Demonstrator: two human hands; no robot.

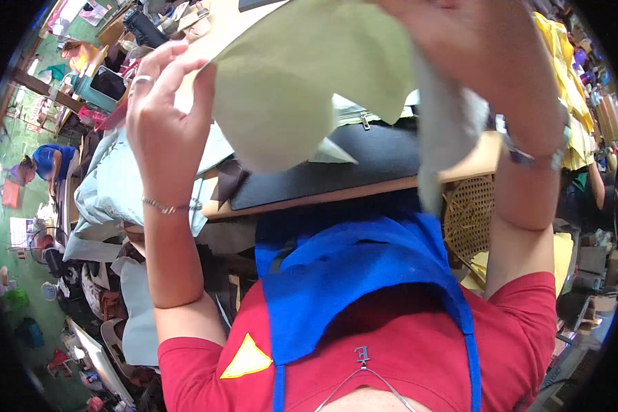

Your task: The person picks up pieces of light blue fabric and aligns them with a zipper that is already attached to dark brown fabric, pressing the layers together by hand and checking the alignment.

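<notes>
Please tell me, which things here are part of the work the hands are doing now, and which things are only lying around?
In the work:
- left hand, pinching the cloth edge
- right hand, gripping the cloth
- pale green cloth piece, held up

Lying about:
- dark mat on the wooden table
- light blue fabric pile
- woven cane chair back

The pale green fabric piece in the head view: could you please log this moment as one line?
left hand: pinching edge of pale green fabric piece | right hand: gripping same piece, raised | below: dark mat on wooden table
</notes>
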